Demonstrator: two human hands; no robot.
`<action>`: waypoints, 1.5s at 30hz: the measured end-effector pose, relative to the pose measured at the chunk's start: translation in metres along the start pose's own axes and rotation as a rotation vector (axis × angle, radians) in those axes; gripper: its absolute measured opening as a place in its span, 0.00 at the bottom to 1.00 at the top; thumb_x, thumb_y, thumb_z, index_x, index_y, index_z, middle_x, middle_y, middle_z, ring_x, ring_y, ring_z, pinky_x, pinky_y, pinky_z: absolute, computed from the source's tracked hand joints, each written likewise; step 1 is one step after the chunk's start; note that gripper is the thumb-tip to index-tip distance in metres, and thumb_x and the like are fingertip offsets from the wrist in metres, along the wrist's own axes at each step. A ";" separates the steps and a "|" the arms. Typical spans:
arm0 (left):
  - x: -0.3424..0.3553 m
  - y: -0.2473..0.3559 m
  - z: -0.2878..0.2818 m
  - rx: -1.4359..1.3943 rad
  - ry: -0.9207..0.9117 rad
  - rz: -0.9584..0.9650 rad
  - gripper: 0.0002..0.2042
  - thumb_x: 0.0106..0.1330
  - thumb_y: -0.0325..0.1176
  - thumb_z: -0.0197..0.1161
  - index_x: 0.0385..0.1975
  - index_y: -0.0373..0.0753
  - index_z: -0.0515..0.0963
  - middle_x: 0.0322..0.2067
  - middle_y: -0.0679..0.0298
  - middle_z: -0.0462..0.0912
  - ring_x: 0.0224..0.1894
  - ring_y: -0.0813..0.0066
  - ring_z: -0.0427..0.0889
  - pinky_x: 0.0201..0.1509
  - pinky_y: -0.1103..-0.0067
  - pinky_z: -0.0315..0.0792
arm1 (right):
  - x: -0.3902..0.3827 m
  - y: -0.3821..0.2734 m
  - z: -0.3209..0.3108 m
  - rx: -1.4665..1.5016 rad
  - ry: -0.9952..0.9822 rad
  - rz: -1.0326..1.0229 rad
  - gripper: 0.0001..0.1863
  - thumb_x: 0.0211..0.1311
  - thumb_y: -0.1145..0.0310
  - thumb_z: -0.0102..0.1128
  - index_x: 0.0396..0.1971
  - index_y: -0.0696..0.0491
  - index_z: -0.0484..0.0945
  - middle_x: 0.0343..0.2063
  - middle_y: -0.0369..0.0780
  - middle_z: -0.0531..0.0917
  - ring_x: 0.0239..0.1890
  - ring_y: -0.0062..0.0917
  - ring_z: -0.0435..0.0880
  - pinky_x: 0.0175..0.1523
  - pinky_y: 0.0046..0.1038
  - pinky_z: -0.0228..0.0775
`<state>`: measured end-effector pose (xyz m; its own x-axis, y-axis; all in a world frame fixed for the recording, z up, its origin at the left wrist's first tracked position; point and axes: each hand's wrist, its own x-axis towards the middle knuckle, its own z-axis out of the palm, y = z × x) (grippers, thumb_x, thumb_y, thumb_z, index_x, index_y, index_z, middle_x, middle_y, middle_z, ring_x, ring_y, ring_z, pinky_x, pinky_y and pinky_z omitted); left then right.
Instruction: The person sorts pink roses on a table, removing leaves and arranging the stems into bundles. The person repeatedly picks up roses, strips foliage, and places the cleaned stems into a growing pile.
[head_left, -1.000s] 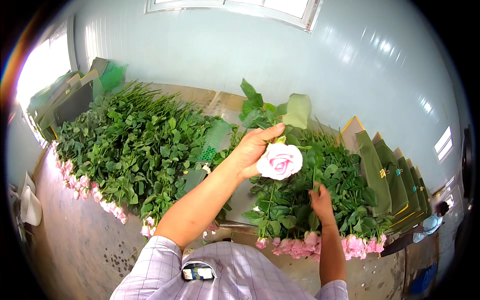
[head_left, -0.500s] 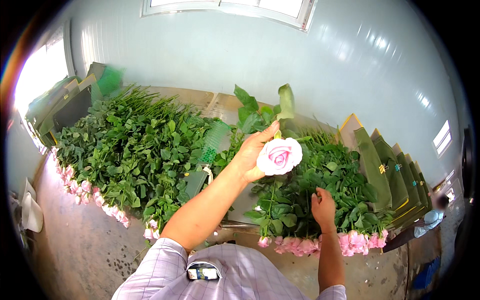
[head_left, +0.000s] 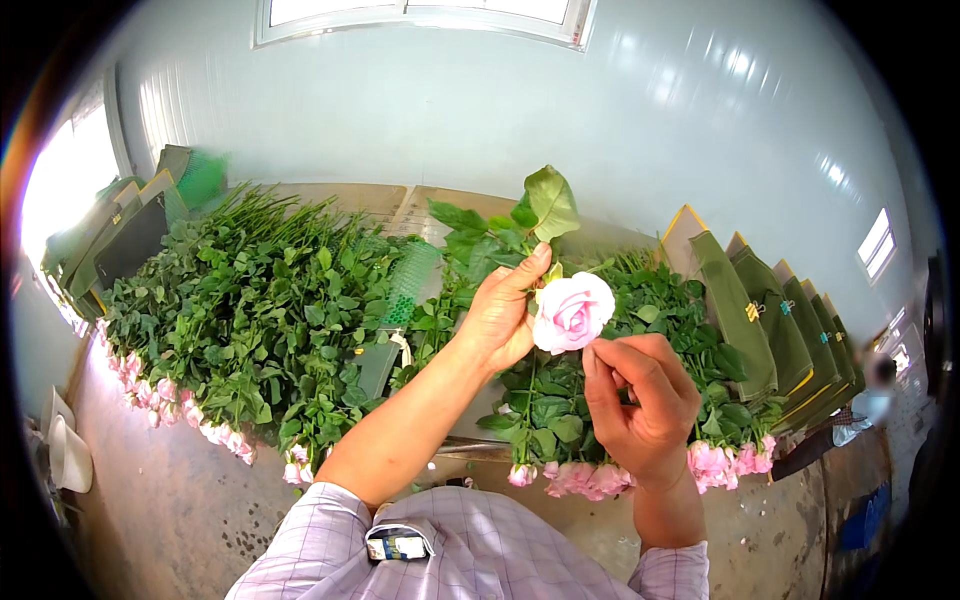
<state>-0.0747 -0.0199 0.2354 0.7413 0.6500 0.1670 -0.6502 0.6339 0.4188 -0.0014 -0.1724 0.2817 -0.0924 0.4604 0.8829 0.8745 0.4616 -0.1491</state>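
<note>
A pink rose (head_left: pixel 573 313) is in my left hand (head_left: pixel 497 318), its stem pinched just behind the bloom between thumb and fingers. The bloom faces me, and green leaves (head_left: pixel 551 203) on the stem rise beyond the hand. My right hand (head_left: pixel 648 402) is at the bloom's lower right edge, thumb and forefinger brought together in a pinch. Whether a petal is caught between those fingertips is too small to tell. Below and behind my right hand lies a pile of roses (head_left: pixel 553 411), with pink heads (head_left: pixel 590 481) hanging toward me over the table's edge.
A larger heap of leafy rose stems (head_left: pixel 260 310) covers the left of the table, pink heads (head_left: pixel 150 392) toward me. Green mesh (head_left: pixel 408 283) lies between the piles. Green padded boards with clips (head_left: pixel 745 320) stand at right, others (head_left: pixel 125 235) at left. Another person (head_left: pixel 870 405) is far right.
My right hand has risen from over the right pile to the bloom's edge, its fingers closing into a pinch. The rose in my left hand has shifted slightly in view.
</note>
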 end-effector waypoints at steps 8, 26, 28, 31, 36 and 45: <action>0.008 -0.010 0.003 0.029 -0.039 -0.001 0.11 0.63 0.38 0.61 0.31 0.35 0.71 0.28 0.61 0.78 0.28 0.73 0.80 0.32 0.76 0.79 | 0.004 0.004 -0.010 -0.156 -0.071 -0.059 0.13 0.44 0.82 0.65 0.33 0.59 0.77 0.25 0.38 0.76 0.23 0.27 0.77 0.24 0.24 0.69; 0.016 -0.027 0.011 0.260 -0.041 -0.001 0.19 0.61 0.46 0.62 0.25 0.32 0.74 0.22 0.58 0.78 0.22 0.73 0.79 0.24 0.74 0.77 | 0.003 -0.009 -0.033 -0.440 -0.200 0.028 0.12 0.46 0.81 0.64 0.33 0.58 0.75 0.24 0.39 0.75 0.22 0.29 0.76 0.24 0.27 0.68; 0.017 -0.030 0.008 0.272 -0.051 -0.018 0.19 0.60 0.46 0.62 0.25 0.32 0.74 0.21 0.58 0.78 0.22 0.73 0.79 0.25 0.74 0.76 | 0.001 -0.010 -0.034 -0.454 -0.218 0.079 0.12 0.45 0.82 0.63 0.32 0.58 0.75 0.23 0.39 0.75 0.21 0.28 0.75 0.23 0.27 0.68; 0.017 -0.036 0.004 0.272 -0.080 -0.032 0.19 0.60 0.46 0.62 0.25 0.32 0.75 0.21 0.59 0.78 0.21 0.73 0.79 0.25 0.73 0.76 | -0.005 -0.014 -0.037 -0.470 -0.240 0.147 0.13 0.43 0.83 0.62 0.32 0.58 0.75 0.23 0.38 0.74 0.19 0.27 0.74 0.21 0.26 0.67; 0.012 -0.023 -0.008 0.187 -0.068 0.002 0.17 0.61 0.45 0.62 0.26 0.34 0.73 0.23 0.59 0.78 0.24 0.73 0.80 0.26 0.74 0.76 | -0.016 -0.039 -0.034 -0.294 -0.258 0.064 0.13 0.41 0.83 0.63 0.31 0.58 0.74 0.23 0.39 0.74 0.18 0.26 0.73 0.20 0.23 0.66; 0.000 0.000 -0.009 0.017 0.010 -0.009 0.11 0.63 0.39 0.60 0.26 0.38 0.73 0.24 0.62 0.78 0.25 0.73 0.79 0.29 0.77 0.76 | -0.064 -0.014 -0.011 0.107 -0.527 0.432 0.09 0.49 0.78 0.62 0.32 0.58 0.75 0.20 0.38 0.77 0.20 0.21 0.77 0.24 0.21 0.69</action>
<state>-0.0761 -0.0157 0.2279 0.7455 0.6484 0.1546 -0.6404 0.6324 0.4358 -0.0027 -0.2171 0.2324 0.0113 0.9145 0.4043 0.8355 0.2135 -0.5063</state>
